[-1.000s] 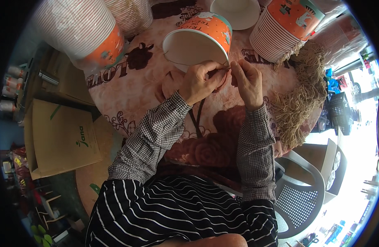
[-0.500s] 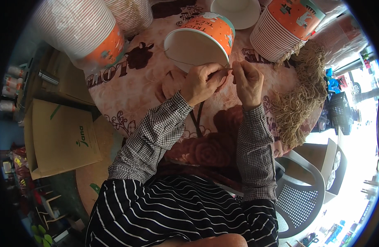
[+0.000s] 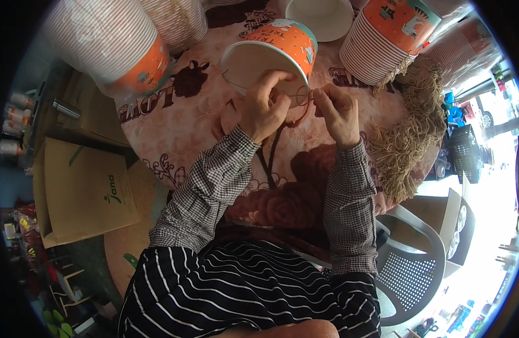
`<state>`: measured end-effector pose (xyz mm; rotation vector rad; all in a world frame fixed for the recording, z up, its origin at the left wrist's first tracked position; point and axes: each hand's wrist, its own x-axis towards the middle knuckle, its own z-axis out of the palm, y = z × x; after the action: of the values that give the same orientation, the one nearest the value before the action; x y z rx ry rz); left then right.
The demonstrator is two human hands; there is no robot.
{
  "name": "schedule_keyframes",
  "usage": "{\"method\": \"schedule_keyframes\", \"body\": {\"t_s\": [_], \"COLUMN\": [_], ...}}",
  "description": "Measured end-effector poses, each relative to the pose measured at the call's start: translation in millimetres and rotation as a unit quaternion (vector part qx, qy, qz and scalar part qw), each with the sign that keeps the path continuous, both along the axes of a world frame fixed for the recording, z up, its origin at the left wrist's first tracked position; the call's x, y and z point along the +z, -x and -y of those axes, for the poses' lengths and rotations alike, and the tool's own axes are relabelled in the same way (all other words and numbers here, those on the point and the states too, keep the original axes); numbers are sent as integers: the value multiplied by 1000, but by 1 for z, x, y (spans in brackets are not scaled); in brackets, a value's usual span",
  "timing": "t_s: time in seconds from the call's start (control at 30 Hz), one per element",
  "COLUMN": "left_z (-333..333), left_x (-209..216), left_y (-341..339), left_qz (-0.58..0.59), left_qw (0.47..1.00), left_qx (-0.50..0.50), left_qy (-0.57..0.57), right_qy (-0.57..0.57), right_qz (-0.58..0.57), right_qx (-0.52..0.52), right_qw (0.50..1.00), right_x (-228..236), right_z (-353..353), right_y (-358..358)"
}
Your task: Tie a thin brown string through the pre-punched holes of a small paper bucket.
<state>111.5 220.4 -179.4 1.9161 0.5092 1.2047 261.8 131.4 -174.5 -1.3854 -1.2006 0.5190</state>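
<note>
A paper bucket (image 3: 296, 48), orange outside and white inside, lies tipped on its side with its mouth toward me. At the right side of its rim, a thin brown cord (image 3: 303, 105) forms a loop. My right hand (image 3: 339, 116) pinches the cord between thumb and fingertips, just right of the rim. My left hand (image 3: 264, 108) is in front of the bucket's mouth, forefinger and thumb spread apart, with nothing visible between them. Its other fingers are mostly hidden. Another thin strand shows at the rim's left side.
Stacked paper buckets stand at the back left (image 3: 124, 50) and back right (image 3: 378, 42). A white round container (image 3: 321, 19) sits behind. A bundle of tan cords (image 3: 409, 152) hangs over the right of the patterned tablecloth (image 3: 203, 121). Beside the table are a cardboard box (image 3: 90, 191) and grey chair (image 3: 411, 270).
My left thumb and forefinger have parted and moved left from the pinched cord. The loop at the rim now shows. My right hand stays nearly in place.
</note>
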Motion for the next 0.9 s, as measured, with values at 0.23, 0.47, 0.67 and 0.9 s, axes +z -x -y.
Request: {"method": "schedule_keyframes", "body": {"t_s": [0.23,0.47,0.67,0.9], "left_z": [-4,-3,-7,9], "left_x": [0,6,-3,10], "left_y": [1,4,6,8], "left_qz": [-92,-24,-148,-102], "left_qw": [995,999,977,974], "left_qx": [2,12,24,-122], "left_qy": [-36,-36,-152,-162], "right_qy": [-56,225,277,185], "right_qz": [-125,-48,-6,-85], "right_qx": [69,210,276,268], "right_qw": [988,950,920,942], "right_x": [6,15,12,12], "right_z": [9,6,6,11], "right_y": [-10,-6,-7,-16]}}
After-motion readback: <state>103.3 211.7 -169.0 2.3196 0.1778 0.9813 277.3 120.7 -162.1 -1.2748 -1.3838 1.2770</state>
